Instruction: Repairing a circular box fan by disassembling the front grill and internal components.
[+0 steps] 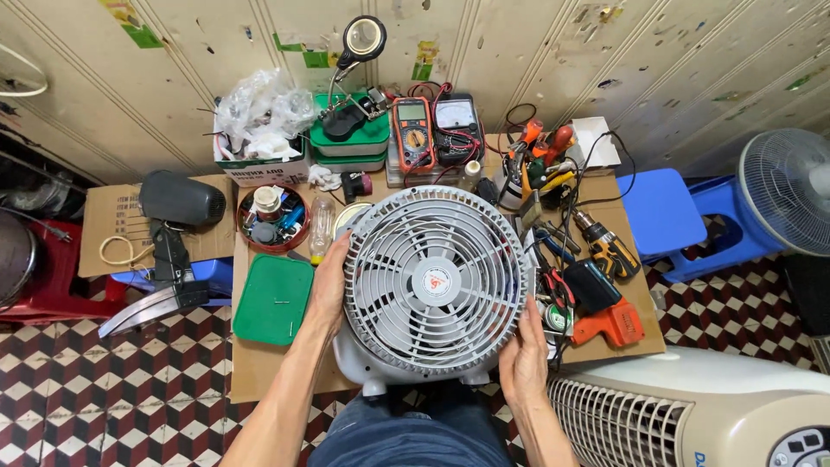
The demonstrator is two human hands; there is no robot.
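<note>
A small round grey fan (435, 285) with a white slatted front grille lies face up on the cardboard-covered table (259, 367), near its front edge. My left hand (328, 285) grips the fan's left rim. My right hand (524, 355) holds its lower right rim. The fan's white base (372, 372) points toward me. A red and white badge sits at the grille's centre.
A green lid (273, 299) and a round red parts tray (272, 218) lie left of the fan. Two multimeters (435, 130), a magnifier stand (363, 39), pliers, a yellow drill (607, 245) and an orange tool (609, 324) crowd the back and right. A beige appliance (692, 415) stands at lower right, blue stools (661, 212) and a standing fan (787, 190) farther right.
</note>
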